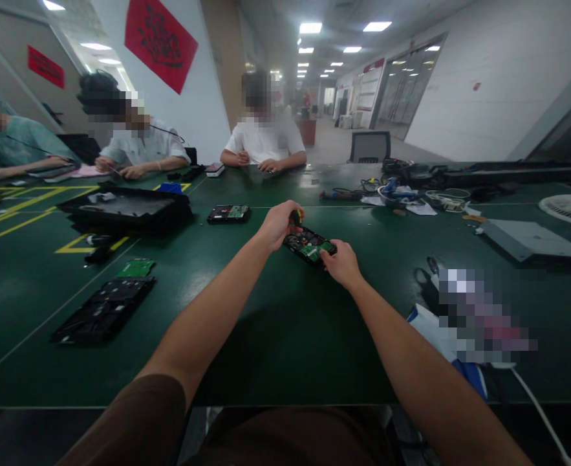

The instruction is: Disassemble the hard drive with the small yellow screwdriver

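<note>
Head view: open black casing (295,243), shallow, rectangular, between hands. Left hand (280,223): fingers closed round yellow-and-black tool (299,217) above it. Right hand (342,262): fingers gripping right end. Work looks partway: innards exposed, green circuit board (317,250) inside. Smooth green tabletop (285,349); leftward, loose green board (137,266) by ribbed plastic tray (105,307).

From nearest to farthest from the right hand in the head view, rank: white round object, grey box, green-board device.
1. Green-board device: touching the right hand.
2. Grey box: to the right.
3. White round object: beyond the box.
</note>
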`<state>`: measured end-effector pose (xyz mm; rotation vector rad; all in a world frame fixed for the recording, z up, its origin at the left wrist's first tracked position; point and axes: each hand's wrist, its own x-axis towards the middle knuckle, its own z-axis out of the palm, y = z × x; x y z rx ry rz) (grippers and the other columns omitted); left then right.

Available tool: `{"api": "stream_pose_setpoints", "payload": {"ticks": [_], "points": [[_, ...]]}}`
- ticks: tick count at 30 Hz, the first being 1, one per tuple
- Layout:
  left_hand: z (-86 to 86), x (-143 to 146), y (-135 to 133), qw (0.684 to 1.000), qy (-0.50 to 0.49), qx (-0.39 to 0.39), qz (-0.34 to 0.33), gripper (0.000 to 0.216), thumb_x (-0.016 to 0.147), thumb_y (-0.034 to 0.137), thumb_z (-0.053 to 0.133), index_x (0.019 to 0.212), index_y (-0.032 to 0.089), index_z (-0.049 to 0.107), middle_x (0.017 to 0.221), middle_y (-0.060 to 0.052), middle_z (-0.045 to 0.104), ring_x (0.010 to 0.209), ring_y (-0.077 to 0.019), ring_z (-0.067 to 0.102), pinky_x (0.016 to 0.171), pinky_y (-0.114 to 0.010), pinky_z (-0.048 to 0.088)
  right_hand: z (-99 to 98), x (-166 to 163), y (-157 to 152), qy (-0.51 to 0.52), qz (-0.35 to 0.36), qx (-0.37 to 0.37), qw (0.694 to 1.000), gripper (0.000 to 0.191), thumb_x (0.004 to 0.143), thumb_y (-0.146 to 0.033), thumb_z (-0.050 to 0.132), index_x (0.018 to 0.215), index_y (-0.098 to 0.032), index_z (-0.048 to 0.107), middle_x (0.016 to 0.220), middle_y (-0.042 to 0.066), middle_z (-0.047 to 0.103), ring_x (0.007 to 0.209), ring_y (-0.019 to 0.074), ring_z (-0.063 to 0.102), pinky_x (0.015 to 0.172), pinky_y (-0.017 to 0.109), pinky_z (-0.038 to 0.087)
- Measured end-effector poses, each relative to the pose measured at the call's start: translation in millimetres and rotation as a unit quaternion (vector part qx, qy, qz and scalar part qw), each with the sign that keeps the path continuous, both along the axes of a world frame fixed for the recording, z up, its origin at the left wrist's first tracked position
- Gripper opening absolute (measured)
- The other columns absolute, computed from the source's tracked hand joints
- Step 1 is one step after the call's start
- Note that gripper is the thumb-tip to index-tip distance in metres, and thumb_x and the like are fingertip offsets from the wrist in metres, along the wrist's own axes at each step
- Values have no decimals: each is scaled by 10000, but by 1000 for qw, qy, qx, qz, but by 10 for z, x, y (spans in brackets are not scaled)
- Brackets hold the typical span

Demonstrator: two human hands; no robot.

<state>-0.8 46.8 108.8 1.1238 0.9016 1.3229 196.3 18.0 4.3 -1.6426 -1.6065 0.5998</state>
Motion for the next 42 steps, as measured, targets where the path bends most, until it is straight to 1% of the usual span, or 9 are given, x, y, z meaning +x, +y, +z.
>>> {"api": "stream_pose_setpoints", "payload": {"ticks": [4, 7, 11, 16, 19, 24, 29, 37, 42], "points": [[10, -11, -13, 999, 29, 24, 4, 214, 811, 332, 676, 849, 132, 740, 866, -80, 672, 738, -145, 611, 554, -217, 497, 23, -1, -12, -6, -2, 2, 1000, 562, 964, -363, 658, 1453, -101, 567, 1399, 217, 555, 759, 153, 703, 565, 253, 583], [22, -11, -31, 999, 5, -7, -36, 223, 816, 336, 690, 916, 139, 719, 858, -89, 700, 770, -175, 661, 611, -258, 548, 31, 0, -21, 3, 3, 1, 1000, 558, 966, -352, 656, 1453, -94, 568, 1390, 223, 560, 724, 150, 698, 565, 267, 596], [23, -6, -25, 997, -43, -45, -39, 187, 816, 331, 683, 881, 157, 660, 871, -99, 723, 807, -199, 696, 651, -288, 575, 22, -1, -26, 28, 10, -1, 1000, 561, 969, -343, 652, 1469, -106, 555, 1404, 227, 548, 674, 141, 687, 557, 291, 601], [30, -23, -27, 1000, 4, 3, -12, 167, 794, 307, 682, 814, 145, 713, 834, -72, 680, 736, -152, 633, 554, -216, 505, 13, -8, -13, -7, -7, 3, 1000, 542, 950, -345, 678, 1440, -131, 589, 1308, 184, 612, 794, 180, 719, 692, 305, 609], [38, -18, -43, 999, 7, -2, -33, 185, 811, 310, 683, 867, 138, 722, 831, -81, 689, 748, -162, 651, 594, -233, 540, 9, -10, -6, -22, -16, 10, 1000, 521, 945, -344, 683, 1417, -137, 607, 1274, 167, 625, 876, 200, 724, 769, 316, 606], [30, 11, -36, 998, -38, -34, -27, 162, 823, 313, 663, 849, 155, 639, 837, -103, 714, 794, -210, 705, 650, -299, 590, -5, -4, -1, -9, -8, 5, 1000, 539, 954, -355, 663, 1438, -133, 584, 1333, 179, 594, 834, 181, 716, 707, 300, 605], [29, 8, -37, 1000, 5, 12, 4, 160, 795, 304, 688, 823, 147, 693, 865, -73, 685, 749, -152, 641, 576, -223, 537, -7, 0, 7, -18, -9, 7, 1000, 532, 950, -361, 670, 1426, -137, 597, 1320, 175, 602, 867, 193, 713, 725, 305, 610], [62, 51, -113, 998, -1, -15, -69, 180, 830, 302, 712, 914, 149, 670, 865, -99, 725, 803, -191, 704, 678, -292, 592, 25, 2, -12, -29, -4, 7, 1000, 537, 961, -367, 654, 1433, -119, 590, 1322, 182, 603, 947, 219, 707, 750, 308, 604], [60, 26, -73, 1000, -5, -1, -11, 131, 819, 281, 676, 829, 150, 675, 845, -75, 693, 751, -160, 656, 629, -259, 567, 21, 0, -10, -46, -11, 15, 999, 522, 958, -367, 665, 1421, -132, 609, 1297, 167, 621, 999, 235, 706, 877, 345, 589]]}}
